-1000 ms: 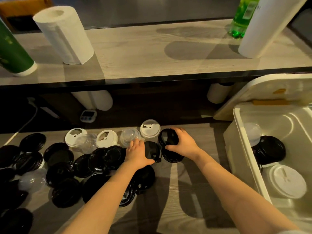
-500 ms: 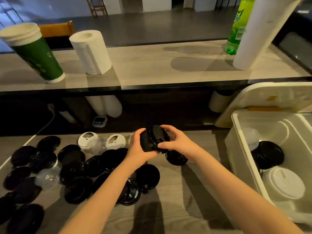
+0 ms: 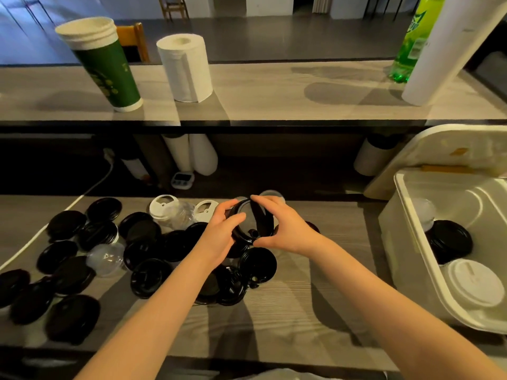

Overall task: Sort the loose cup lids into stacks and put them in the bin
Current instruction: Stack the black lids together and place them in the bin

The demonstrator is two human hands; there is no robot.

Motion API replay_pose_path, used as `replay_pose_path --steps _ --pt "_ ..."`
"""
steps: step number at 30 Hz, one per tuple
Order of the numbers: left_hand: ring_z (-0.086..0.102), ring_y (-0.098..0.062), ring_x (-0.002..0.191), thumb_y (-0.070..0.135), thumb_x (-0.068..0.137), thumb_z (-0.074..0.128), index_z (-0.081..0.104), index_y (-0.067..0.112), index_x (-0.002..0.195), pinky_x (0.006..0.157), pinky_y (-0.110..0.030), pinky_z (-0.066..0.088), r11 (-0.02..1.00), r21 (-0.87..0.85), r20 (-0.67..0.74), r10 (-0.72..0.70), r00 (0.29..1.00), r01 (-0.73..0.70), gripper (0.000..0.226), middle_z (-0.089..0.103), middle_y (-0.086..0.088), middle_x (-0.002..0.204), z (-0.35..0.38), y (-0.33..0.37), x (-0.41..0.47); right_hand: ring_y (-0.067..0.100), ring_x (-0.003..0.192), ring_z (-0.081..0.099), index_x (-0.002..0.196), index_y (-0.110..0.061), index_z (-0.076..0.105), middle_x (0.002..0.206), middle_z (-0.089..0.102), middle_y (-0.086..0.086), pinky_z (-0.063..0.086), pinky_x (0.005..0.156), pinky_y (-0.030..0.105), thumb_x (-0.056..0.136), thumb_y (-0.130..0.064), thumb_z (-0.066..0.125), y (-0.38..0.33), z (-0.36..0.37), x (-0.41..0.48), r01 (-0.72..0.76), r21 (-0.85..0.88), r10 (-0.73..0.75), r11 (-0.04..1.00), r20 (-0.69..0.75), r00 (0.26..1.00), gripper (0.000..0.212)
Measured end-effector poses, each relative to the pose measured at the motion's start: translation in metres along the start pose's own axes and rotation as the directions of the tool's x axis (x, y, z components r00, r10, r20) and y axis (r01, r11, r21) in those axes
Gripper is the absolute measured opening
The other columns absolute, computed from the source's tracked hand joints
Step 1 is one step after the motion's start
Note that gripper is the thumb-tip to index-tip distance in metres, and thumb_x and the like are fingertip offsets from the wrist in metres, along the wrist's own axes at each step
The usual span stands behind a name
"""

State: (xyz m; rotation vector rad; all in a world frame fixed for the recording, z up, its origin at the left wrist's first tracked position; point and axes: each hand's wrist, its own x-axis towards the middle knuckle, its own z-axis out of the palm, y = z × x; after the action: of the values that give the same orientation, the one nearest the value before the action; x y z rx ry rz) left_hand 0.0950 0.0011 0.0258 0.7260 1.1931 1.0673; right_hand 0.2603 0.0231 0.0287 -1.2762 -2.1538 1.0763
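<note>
Loose lids (image 3: 148,278) crowd the surface (image 3: 301,311) at near left. Just above them, left hand (image 3: 219,234) and right hand (image 3: 285,229) each have a grip clamped on the held lids (image 3: 263,219), close together. Bin (image 3: 411,237) at right, with stacks inside it. Green cup (image 3: 109,69) stands beyond.

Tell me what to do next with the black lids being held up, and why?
Probably push the black round plastic lids together until they nest. The left grip holds one and the right grip holds another tilted against it above the grey wooden counter, not yet stacked; the white plastic bin already holds black and white lids.
</note>
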Motion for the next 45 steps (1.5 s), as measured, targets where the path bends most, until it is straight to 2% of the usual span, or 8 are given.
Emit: replay_pose_path --steps 10,20,26,30,33,37,40,45 --pt "0.062 -0.031 0.108 -0.006 0.09 0.046 0.053 0.006 0.121 0.092 -0.045 0.05 0.991 0.072 0.116 -0.121 0.986 0.114 0.034 0.063 -0.019 0.115 -0.04 -0.005 -0.011 0.016 0.135 0.033 0.147 -0.02 0.027 0.148 0.034 -0.001 0.041 0.105 0.033 0.071 -0.017 0.08 -0.011 0.032 -0.001 0.058 -0.186 -0.048 0.981 0.056 0.997 0.093" --pt "0.061 -0.029 0.102 -0.012 0.087 0.047 0.053 0.011 0.112 0.082 -0.041 0.052 0.99 -0.099 -0.063 -0.107 0.992 0.101 0.034 0.062 -0.015 0.108 -0.073 -0.012 -0.011 0.02 0.124 0.048 0.146 -0.021 0.028 0.146 0.037 -0.001 0.044 0.096 0.03 0.086 -0.016 0.063 0.016 0.066 -0.012 -0.142 -0.282 0.143 0.949 -0.017 0.99 0.07" --pt "0.061 -0.028 0.103 -0.012 0.088 0.047 0.051 0.017 0.11 0.074 -0.041 0.054 0.985 -0.133 -0.02 -0.117 0.993 0.114 0.037 0.061 -0.014 0.114 -0.081 -0.017 -0.013 0.025 0.143 0.018 0.15 -0.022 0.019 0.157 0.015 0.002 0.028 0.114 0.037 0.083 -0.023 0.065 0.041 0.095 -0.017 -0.283 -0.417 0.35 0.864 0.092 0.932 0.081" --pt "0.059 -0.024 0.102 -0.018 0.085 0.045 0.044 0.012 0.122 0.075 -0.039 0.053 0.996 -0.037 -0.026 -0.08 0.996 0.079 0.048 0.059 -0.011 0.112 -0.077 -0.021 -0.015 0.029 0.146 -0.002 0.15 -0.031 -0.004 0.159 -0.003 0.001 0.022 0.115 0.049 0.075 -0.03 0.072 0.047 0.112 -0.019 -0.28 -0.518 0.42 0.808 0.174 0.891 0.107" --pt "0.06 -0.023 0.098 -0.019 0.083 0.048 0.047 0.016 0.11 0.082 -0.044 0.053 0.998 0.038 -0.023 -0.05 0.998 0.051 0.044 0.059 -0.007 0.105 -0.072 -0.022 -0.017 0.032 0.145 -0.008 0.15 -0.032 -0.005 0.159 -0.006 0.002 0.02 0.116 0.051 0.076 -0.028 0.071 0.047 0.122 -0.018 -0.284 -0.535 0.439 0.795 0.186 0.879 0.106" --pt "0.061 -0.025 0.101 -0.016 0.082 0.054 0.051 0.019 0.105 0.09 -0.047 0.051 0.997 0.069 -0.053 -0.027 0.998 0.031 0.042 0.061 -0.009 0.107 -0.07 -0.025 -0.015 0.033 0.145 0.006 0.152 -0.023 0.011 0.159 0.008 0.004 0.022 0.115 0.04 0.085 -0.027 0.062 0.052 0.129 -0.021 -0.313 -0.478 0.393 0.821 0.075 0.917 0.084" --pt "0.06 -0.025 0.104 -0.012 0.081 0.058 0.048 0.014 0.117 0.094 -0.045 0.049 0.997 0.071 -0.128 -0.017 0.992 0.026 0.045 0.061 -0.012 0.113 -0.071 -0.03 -0.011 0.029 0.134 0.034 0.146 -0.019 0.031 0.15 0.036 0.006 0.035 0.105 0.033 0.085 -0.024 0.06 0.057 0.127 -0.028 -0.377 -0.378 0.38 0.846 -0.068 0.922 0.067" --pt "0.058 -0.024 0.102 -0.012 0.08 0.054 0.046 0.011 0.123 0.097 -0.043 0.047 0.992 0.126 -0.213 0.003 0.977 0.025 0.05 0.059 -0.013 0.116 -0.069 -0.036 -0.005 0.03 0.104 0.061 0.117 -0.012 0.055 0.11 0.067 0.011 0.049 0.079 0.033 0.081 -0.011 0.066 0.056 0.109 -0.032 -0.537 -0.009 0.514 0.843 -0.276 0.812 0.038"
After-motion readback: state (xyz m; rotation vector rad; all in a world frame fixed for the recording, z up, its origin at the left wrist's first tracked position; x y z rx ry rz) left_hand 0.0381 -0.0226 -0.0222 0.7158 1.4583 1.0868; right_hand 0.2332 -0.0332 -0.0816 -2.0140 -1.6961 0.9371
